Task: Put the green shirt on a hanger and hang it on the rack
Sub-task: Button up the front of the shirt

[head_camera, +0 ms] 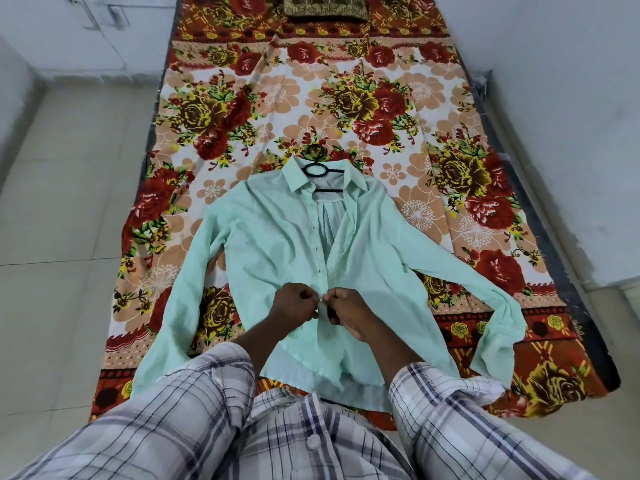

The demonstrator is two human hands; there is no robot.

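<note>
A pale green shirt (277, 244) lies face up on the bed, sleeves spread to both sides. A black hanger (317, 169) sits inside its collar, the hook poking out above the neckline. The shirt's front is open in the upper half. At the lower placket my left hand (296, 304) and my right hand (348, 311) meet, each pinching one edge of the green shirt around a button. Both fists are curled tight against the fabric. No rack is in view.
The bed carries a floral sheet (381, 109) in red, yellow and peach. A dark patterned cushion (325, 8) lies at the far end. Pale tiled floor (69, 202) runs along the left; a white wall (571, 98) stands at the right.
</note>
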